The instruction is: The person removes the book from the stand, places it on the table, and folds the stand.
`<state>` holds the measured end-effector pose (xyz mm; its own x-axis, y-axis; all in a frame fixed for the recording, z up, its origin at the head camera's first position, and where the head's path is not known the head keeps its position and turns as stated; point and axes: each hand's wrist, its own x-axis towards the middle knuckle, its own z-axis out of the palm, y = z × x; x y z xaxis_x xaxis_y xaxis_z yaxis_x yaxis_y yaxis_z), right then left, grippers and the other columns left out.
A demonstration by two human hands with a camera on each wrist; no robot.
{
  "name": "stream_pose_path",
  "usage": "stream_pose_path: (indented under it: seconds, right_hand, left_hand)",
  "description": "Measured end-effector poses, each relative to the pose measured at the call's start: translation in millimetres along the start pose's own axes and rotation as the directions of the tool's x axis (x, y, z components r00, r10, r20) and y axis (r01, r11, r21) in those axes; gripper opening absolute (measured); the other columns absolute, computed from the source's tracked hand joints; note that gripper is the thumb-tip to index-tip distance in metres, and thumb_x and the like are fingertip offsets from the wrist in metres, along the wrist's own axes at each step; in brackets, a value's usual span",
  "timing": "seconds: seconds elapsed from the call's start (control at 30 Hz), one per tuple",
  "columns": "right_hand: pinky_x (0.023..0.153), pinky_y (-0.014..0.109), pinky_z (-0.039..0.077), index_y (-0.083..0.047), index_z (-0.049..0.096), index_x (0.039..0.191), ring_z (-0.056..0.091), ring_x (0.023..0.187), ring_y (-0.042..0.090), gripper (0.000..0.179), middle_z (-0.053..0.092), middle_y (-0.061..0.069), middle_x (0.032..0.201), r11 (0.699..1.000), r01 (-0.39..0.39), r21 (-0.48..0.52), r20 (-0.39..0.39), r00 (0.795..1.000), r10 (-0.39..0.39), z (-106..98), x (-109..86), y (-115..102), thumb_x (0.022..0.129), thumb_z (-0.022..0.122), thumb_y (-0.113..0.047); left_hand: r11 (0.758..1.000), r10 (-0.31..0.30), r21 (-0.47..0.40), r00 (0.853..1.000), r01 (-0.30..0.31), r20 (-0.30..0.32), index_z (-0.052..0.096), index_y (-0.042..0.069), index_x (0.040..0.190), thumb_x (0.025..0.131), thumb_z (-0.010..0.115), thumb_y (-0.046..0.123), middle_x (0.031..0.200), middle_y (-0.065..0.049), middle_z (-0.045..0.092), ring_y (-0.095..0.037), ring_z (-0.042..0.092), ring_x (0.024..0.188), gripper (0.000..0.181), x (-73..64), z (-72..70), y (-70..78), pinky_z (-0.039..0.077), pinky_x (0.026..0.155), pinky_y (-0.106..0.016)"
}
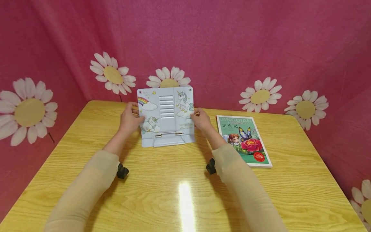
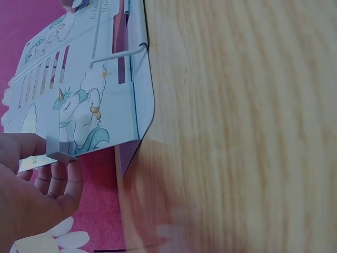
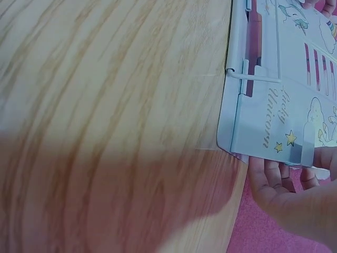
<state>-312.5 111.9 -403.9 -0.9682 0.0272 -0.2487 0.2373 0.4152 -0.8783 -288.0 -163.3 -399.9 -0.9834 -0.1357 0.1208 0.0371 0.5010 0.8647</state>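
A white metal book stand [image 1: 168,124] with unicorns, a rainbow and a row of slots stands tilted back on the table. My left hand [image 1: 129,118] grips its left edge, thumb on the front and fingers behind. On the opposite edge, my right hand [image 1: 201,119] holds it the same way. In the left wrist view, the left thumb lies beside a small folded side tab [image 2: 59,145]. A matching side tab [image 3: 308,145] shows near the right thumb in the right wrist view. Along the bottom of the stand runs a wire page holder [image 1: 169,145].
A green-covered book [image 1: 242,141] with a butterfly and a red flower lies flat on the wooden table [image 1: 156,193], right of the stand. Behind the table hangs a pink cloth [image 1: 214,51] printed with white daisies. Each wrist carries a small black device [image 1: 122,171].
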Motion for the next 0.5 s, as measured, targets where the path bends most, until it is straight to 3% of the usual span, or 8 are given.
stream_pose_path:
  seconds: [0.2,0.5]
  right_hand:
    - [0.08,0.045,0.053,-0.01,0.046,0.108,0.052,0.088,0.025,0.019,0.053,0.014,0.118,1.0,0.003,-0.004,-0.022,1.0,-0.003,-2.0,-0.5,0.1,0.096,0.051,-0.025]
    - [0.076,0.041,0.052,-0.01,0.046,0.107,0.051,0.086,0.021,0.019,0.054,0.013,0.113,0.999,0.019,-0.029,-0.047,0.999,-0.02,-4.1,0.9,3.4,0.096,0.051,-0.023]
  left_hand:
    - [1.0,0.012,0.012,1.0,-0.012,0.026,0.041,0.004,0.125,0.085,0.065,0.004,0.101,-0.017,0.054,-0.026,0.057,0.085,0.047,-6.9,0.6,0.8,0.047,0.065,-0.023]
    - [0.999,0.034,0.01,0.998,-0.034,0.045,0.041,0.003,0.123,0.085,0.065,0.003,0.101,-0.018,0.054,-0.027,0.058,0.086,0.046,-15.4,0.6,2.6,0.049,0.068,-0.025]
